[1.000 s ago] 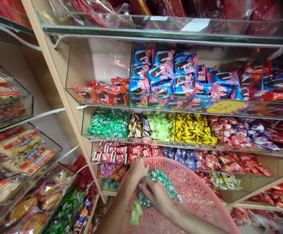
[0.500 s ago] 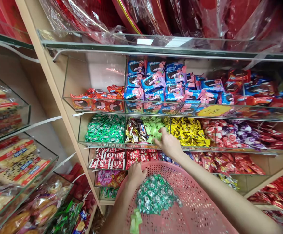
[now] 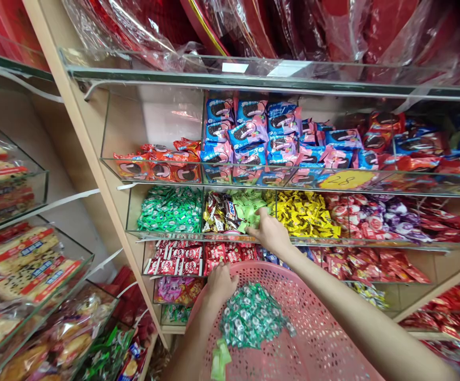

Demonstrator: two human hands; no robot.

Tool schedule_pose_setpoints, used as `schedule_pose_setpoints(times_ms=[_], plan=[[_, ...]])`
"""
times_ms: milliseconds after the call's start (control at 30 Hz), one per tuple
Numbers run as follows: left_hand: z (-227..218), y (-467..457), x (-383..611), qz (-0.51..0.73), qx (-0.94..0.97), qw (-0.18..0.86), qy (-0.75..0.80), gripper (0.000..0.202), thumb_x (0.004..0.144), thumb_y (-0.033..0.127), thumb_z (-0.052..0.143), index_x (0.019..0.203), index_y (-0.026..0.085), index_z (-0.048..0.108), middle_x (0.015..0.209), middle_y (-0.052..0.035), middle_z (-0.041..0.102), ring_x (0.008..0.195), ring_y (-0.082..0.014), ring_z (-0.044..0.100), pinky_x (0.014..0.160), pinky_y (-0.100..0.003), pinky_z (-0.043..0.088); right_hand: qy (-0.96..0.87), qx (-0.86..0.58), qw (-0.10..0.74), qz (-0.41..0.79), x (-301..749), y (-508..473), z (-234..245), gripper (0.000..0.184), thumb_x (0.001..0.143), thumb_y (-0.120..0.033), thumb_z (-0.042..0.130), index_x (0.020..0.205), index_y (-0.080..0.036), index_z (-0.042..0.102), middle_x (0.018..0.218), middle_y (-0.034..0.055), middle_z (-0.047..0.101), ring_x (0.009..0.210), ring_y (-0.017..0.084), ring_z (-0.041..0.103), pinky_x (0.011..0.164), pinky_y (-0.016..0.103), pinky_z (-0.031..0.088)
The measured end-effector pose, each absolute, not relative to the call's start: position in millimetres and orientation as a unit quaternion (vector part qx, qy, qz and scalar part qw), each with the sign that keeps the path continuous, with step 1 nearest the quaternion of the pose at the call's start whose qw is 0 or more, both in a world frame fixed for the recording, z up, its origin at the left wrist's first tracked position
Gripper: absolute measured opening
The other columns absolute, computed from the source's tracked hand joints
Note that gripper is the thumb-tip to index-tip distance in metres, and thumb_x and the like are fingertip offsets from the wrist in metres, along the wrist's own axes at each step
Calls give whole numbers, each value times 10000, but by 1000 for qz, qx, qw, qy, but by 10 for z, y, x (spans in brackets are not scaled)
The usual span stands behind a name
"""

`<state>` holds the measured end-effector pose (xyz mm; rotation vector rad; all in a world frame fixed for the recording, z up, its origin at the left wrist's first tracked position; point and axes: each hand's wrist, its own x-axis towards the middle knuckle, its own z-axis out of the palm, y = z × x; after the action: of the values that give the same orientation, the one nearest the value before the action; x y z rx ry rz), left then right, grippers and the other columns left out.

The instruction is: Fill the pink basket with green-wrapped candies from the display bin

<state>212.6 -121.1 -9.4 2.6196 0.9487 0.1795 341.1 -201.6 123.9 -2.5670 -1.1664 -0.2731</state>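
My left hand (image 3: 221,284) grips the far rim of a pink perforated basket (image 3: 317,328), which holds a heap of green-and-white wrapped candies (image 3: 250,316) and a couple of light green sweets (image 3: 221,358). My right hand (image 3: 269,233) reaches into the glass shelf bin of light green candies (image 3: 249,205), its fingers curled among them. What the fingers hold, if anything, is hidden by the wrappers.
Glass bins beside it hold dark green candies (image 3: 171,208), brown chocolate bars (image 3: 219,212), yellow sweets (image 3: 305,214) and red-purple ones (image 3: 376,214). Cookie packets (image 3: 254,132) fill the shelf above. Another glass rack of biscuits (image 3: 19,254) stands at the left.
My right hand left the basket, rose to the light green candy bin and dug its fingers in. The left hand stayed on the basket rim.
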Motion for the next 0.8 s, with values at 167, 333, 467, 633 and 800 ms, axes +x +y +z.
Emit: schedule_pose_setpoints(times_ms=[167,333,467,633,800], plan=[[-108,-1209,2127,67,925,173,332,483,824,371,439,1237,146,549,1206,-116,612,1112,-212,554,943,-280,417,-418,-892,146,-92,3446,-1988,1236,443,774,-291,571,1171,-189,405,968,102,658,823,224,625,588,260,347],[-105,-1209,2119,69,925,175,330,478,822,373,425,1227,156,557,1181,-114,623,1092,-213,563,922,-281,425,-430,-886,141,-106,3512,-2011,1227,480,766,-245,547,1211,-168,383,934,97,656,799,212,621,599,261,348],[-97,-1213,2114,72,927,173,326,492,812,367,426,1220,129,564,1173,-127,628,1092,-229,563,923,-295,431,-426,-890,124,-102,3528,-2024,1220,496,769,-274,546,1225,-163,385,873,90,663,778,218,623,602,263,356],[-91,-1214,2109,71,927,173,325,500,809,372,424,1226,133,563,1179,-120,626,1091,-229,565,921,-285,435,-433,-887,123,-108,3560,-2021,1237,496,763,-252,543,1229,-157,403,872,97,665,797,223,622,608,263,359],[-89,-1209,2116,69,927,173,326,509,815,370,417,1241,125,550,1203,-130,611,1098,-226,563,929,-288,431,-436,-878,156,-118,3619,-2032,1315,472,758,-191,510,1223,-160,439,843,91,671,784,218,618,609,259,357]])
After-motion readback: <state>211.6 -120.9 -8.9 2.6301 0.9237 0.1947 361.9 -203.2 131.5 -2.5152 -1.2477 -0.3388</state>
